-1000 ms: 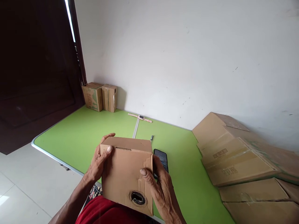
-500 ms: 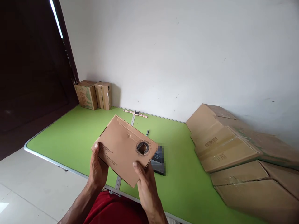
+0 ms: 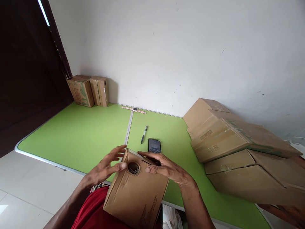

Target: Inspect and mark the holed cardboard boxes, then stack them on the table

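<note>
Between the open, flat-laid left hand (image 3: pixel 105 167) and right hand (image 3: pixel 168 168), a cardboard box (image 3: pixel 138 194) leaned on the lap (image 3: pixel 91 210), steadied.

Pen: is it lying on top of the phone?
No, the pen lies directly on the green table, apart from the phone, just up and left of it.

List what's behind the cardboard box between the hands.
Beyond the cardboard box, a dark phone lies flat on the green table, with a pen just past it to the left. The right hand covers the phone's near end; the box hides the table edge below it.
</note>
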The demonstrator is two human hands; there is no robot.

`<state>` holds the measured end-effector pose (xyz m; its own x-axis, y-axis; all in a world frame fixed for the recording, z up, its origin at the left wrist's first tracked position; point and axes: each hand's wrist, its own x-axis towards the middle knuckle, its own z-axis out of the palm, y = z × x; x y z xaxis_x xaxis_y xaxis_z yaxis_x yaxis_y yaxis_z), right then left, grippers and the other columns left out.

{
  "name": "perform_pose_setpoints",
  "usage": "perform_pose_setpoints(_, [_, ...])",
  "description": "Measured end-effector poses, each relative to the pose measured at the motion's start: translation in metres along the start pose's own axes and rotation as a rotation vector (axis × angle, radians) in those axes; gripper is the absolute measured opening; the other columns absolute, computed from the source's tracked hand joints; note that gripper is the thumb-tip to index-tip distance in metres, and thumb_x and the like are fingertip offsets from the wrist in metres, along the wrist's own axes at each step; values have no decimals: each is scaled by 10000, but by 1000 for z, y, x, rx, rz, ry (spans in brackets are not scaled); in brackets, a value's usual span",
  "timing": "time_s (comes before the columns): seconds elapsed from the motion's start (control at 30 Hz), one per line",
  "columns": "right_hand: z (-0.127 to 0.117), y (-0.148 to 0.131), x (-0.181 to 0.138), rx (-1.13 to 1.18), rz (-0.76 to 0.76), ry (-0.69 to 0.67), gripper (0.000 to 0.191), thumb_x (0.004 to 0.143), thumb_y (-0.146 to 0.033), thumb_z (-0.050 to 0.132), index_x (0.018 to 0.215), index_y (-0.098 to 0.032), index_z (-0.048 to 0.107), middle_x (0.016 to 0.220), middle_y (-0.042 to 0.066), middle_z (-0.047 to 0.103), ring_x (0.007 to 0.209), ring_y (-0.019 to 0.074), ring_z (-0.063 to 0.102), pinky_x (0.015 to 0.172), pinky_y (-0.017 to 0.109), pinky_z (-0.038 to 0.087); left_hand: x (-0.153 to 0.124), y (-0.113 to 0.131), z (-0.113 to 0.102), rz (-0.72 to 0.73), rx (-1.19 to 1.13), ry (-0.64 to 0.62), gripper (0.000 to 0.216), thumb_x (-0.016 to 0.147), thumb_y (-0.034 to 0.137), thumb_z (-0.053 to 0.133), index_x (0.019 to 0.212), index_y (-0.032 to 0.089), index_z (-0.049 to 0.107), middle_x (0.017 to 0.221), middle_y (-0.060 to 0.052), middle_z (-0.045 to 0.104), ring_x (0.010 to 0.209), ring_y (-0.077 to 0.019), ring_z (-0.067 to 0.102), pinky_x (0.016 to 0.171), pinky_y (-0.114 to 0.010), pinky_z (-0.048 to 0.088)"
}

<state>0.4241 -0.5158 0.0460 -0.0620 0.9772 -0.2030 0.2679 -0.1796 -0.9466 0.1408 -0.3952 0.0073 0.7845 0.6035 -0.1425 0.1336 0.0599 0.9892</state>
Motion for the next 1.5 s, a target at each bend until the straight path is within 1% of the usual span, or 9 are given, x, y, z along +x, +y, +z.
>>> perform_pose_setpoints(0.2, [18, 12, -2, -204, 79, 155, 648, 907, -682, 738, 1403, -264, 745, 1476, 126, 715, 1411, 393, 618, 1157, 552, 495, 18, 1, 29, -66, 54, 51, 828, 909, 513, 716, 1622, 213, 421, 1290, -132, 742, 1227, -359, 700, 1057, -495, 545])
perform_pose_setpoints(0.37, [50, -10, -7, -546, 67, 313, 405, 1006, -552, 600, 1123, -190, 740, 1116, 135, 778, 1071, 344, 722, 935, 468, 544, 13, 11, 36, -55, 275, 157, 785, 906, 403, 591, 1635, 175, 411, 1125, -95, 749, 1025, -319, 693, 919, -455, 532])
perform_pose_setpoints(0.6, [82, -21, -2, -627, 132, 499, 244, 861, -362, 692, 1048, -207, 716, 1056, 103, 760, 1035, 336, 718, 923, 451, 529, -4, 16, 39, 36, 342, 214, 782, 909, 322, 570, 1669, 243, 407, 1492, -118, 642, 1291, -314, 629, 1126, -461, 477])
perform_pose_setpoints(0.8, [76, -11, 8, -515, 23, 449, 202, 820, -263, 741, 1010, -194, 753, 1017, 70, 764, 1003, 293, 722, 905, 410, 534, 3, 14, 40, 5, 420, 230, 647, 876, 305, 542, 1518, 222, 548, 1393, -132, 665, 1248, -346, 642, 1141, -547, 476])
perform_pose_setpoints(0.93, [59, 12, 4, -296, -43, 469, 411, 903, -475, 747, 1202, -193, 757, 1205, 105, 787, 1109, 294, 740, 944, 419, 564, 3, 8, 36, -17, 393, 239, 642, 909, 327, 551, 1542, 231, 511, 1462, -143, 645, 1315, -370, 639, 1165, -556, 487])
perform_pose_setpoints(1.1, [20, 39, 0, -387, 176, 732, 650, 985, -737, 528, 1172, -146, 723, 1152, 204, 792, 1048, 349, 758, 854, 469, 596, -8, -9, 19, -30, 285, 161, 779, 955, 438, 712, 1668, 327, 419, 1762, -75, 418, 1675, -430, 252, 1361, -636, 205])
perform_pose_setpoints(1.3, [-3, 38, 74, -575, 306, 641, 368, 1093, -438, 560, 846, -195, 684, 862, 88, 765, 756, 213, 708, 739, 370, 575, -15, -28, 7, 56, 210, 54, 1037, 950, 377, 785, 1765, 435, 147, 1861, 7, 178, 1723, -382, 65, 1377, -645, 27])
perform_pose_setpoints(1.4, [-5, 36, 129, -586, 440, 592, 221, 1056, -373, 695, 1017, -158, 728, 1003, 62, 763, 862, 189, 729, 811, 371, 621, -19, -34, 4, 79, 227, 15, 1056, 999, 383, 748, 1755, 482, 17, 1874, 38, 55, 1724, -370, -6, 1369, -669, 23])
perform_pose_setpoints(1.5, [-8, 39, 166, -542, 550, 588, 291, 1037, -376, 738, 1237, -166, 712, 1244, 96, 735, 1055, 229, 737, 925, 432, 639, -22, -39, 3, 80, 249, 10, 1095, 1008, 377, 749, 1750, 476, -50, 1877, 24, -5, 1721, -371, -39, 1375, -656, 41])
